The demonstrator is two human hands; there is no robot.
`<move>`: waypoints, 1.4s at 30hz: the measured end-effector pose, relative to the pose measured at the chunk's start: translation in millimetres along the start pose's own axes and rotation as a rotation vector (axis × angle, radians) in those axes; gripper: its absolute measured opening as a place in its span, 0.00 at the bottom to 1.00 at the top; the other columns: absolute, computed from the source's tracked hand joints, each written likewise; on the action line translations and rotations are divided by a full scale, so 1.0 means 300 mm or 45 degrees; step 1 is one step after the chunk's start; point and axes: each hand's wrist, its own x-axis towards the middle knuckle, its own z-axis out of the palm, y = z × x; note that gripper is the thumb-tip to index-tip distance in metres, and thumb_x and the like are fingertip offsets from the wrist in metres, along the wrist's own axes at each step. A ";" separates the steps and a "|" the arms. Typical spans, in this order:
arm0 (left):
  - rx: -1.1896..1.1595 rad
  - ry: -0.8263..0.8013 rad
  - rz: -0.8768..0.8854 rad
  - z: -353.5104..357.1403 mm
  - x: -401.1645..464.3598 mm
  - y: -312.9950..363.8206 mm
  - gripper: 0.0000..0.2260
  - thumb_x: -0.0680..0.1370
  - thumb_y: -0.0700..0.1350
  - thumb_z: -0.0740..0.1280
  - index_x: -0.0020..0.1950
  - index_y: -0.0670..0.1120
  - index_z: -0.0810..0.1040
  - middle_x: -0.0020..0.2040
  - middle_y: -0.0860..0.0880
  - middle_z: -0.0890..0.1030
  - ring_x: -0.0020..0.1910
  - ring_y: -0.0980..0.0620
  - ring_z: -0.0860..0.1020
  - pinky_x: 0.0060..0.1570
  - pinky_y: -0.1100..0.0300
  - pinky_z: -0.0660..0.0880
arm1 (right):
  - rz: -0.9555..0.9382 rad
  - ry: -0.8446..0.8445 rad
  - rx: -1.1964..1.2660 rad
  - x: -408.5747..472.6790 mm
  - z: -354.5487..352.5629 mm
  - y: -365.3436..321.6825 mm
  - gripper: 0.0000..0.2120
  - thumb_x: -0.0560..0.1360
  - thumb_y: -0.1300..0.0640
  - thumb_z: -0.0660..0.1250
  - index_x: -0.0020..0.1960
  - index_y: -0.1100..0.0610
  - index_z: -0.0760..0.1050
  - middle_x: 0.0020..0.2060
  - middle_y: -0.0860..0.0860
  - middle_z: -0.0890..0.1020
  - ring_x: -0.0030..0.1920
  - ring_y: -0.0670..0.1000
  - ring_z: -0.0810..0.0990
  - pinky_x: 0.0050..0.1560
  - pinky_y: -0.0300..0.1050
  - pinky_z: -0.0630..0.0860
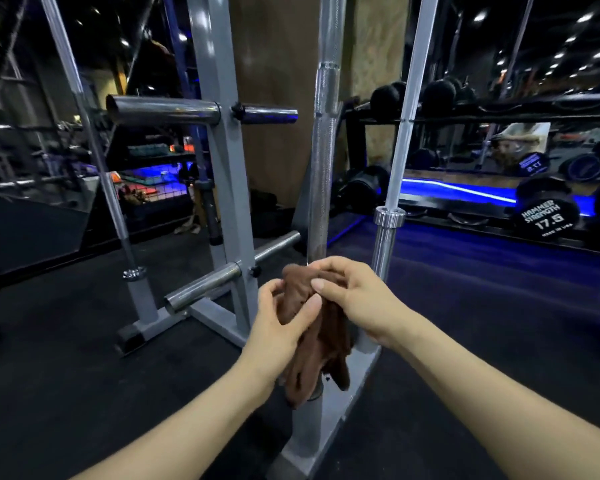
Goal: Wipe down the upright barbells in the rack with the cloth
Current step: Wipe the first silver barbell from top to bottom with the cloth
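Forearms, two, bare, reaching in from the lower edge. Left hand (284, 315): fingers curled, thumb and fingertips pinching the brown cloth (317, 344) from the left. Right hand (352, 294): fingers curled over the cloth's top, gripping it against the knurled barbell (321, 174). Cloth: bunched round the lower shaft, loose tail hanging toward the base socket. Barbell: upright in the grey plate rack (222, 168), centre position. Second barbell (400, 143): just to the right, chrome sleeve below its collar. Third barbell (94, 140): leaning, well to the left. Dumbbell (546, 216): marked 17.5, on the far rack. Handling note, as judgement: wrap the cloth fully round the shaft, squeeze evenly, draw along the length; gather the tail clear of the socket.
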 end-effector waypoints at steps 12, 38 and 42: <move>1.101 -0.094 0.101 -0.083 0.211 0.093 0.20 0.71 0.49 0.68 0.64 0.53 0.74 0.61 0.51 0.77 0.57 0.50 0.76 0.58 0.58 0.71 | 0.265 0.207 -0.040 0.016 -0.116 0.018 0.06 0.79 0.55 0.64 0.47 0.49 0.79 0.49 0.60 0.81 0.46 0.47 0.75 0.43 0.39 0.73; 1.495 -0.378 0.080 -0.049 0.335 0.154 0.09 0.76 0.52 0.69 0.54 0.51 0.78 0.44 0.56 0.80 0.44 0.55 0.78 0.46 0.61 0.72 | 0.159 -0.144 -0.661 0.134 -0.153 0.084 0.15 0.70 0.54 0.75 0.55 0.53 0.80 0.54 0.51 0.77 0.52 0.51 0.78 0.58 0.47 0.74; 1.474 -0.297 0.107 -0.052 0.293 0.141 0.06 0.75 0.51 0.70 0.49 0.52 0.77 0.43 0.58 0.76 0.45 0.54 0.76 0.45 0.60 0.69 | 0.173 -0.104 -0.652 0.124 -0.148 0.074 0.16 0.70 0.57 0.75 0.57 0.55 0.79 0.54 0.50 0.76 0.54 0.51 0.78 0.57 0.43 0.72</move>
